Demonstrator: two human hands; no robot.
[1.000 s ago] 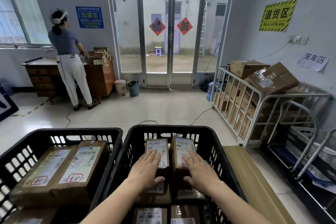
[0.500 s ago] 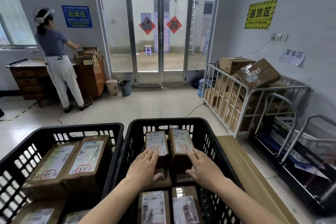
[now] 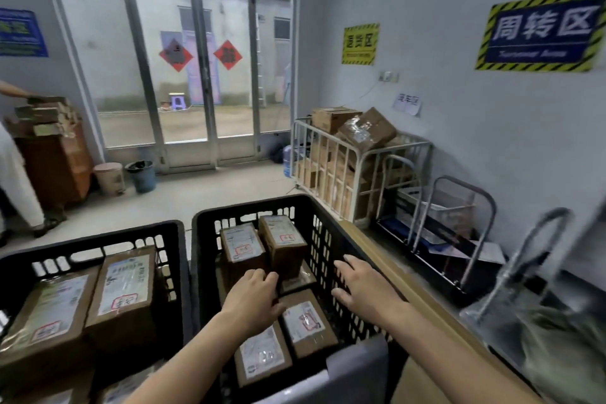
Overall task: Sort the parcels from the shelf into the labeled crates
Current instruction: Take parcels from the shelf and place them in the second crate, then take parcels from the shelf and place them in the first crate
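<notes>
Two black plastic crates stand side by side below me. The right crate (image 3: 210,239) holds several small brown parcels with white labels; two of them (image 3: 242,248) (image 3: 282,239) stand upright at its far end and two (image 3: 262,354) (image 3: 305,321) lie near me. The left crate (image 3: 170,249) holds larger labelled boxes (image 3: 123,289). My left hand (image 3: 252,300) hovers over the middle of the right crate with its fingers loosely curled and nothing in it. Over that crate's right wall, my right hand (image 3: 364,289) is spread flat, holding nothing.
A wooden bench edge (image 3: 403,279) runs along the right of the crates. A white metal cage cart (image 3: 354,157) full of cardboard boxes and folded trolleys (image 3: 459,239) stand by the right wall. A person (image 3: 16,180) stands at a desk, far left. Glass doors ahead.
Both hands have come off the two upright parcels and drawn back toward me; the right hand has swung out over the crate's right wall. My view has turned to the right.
</notes>
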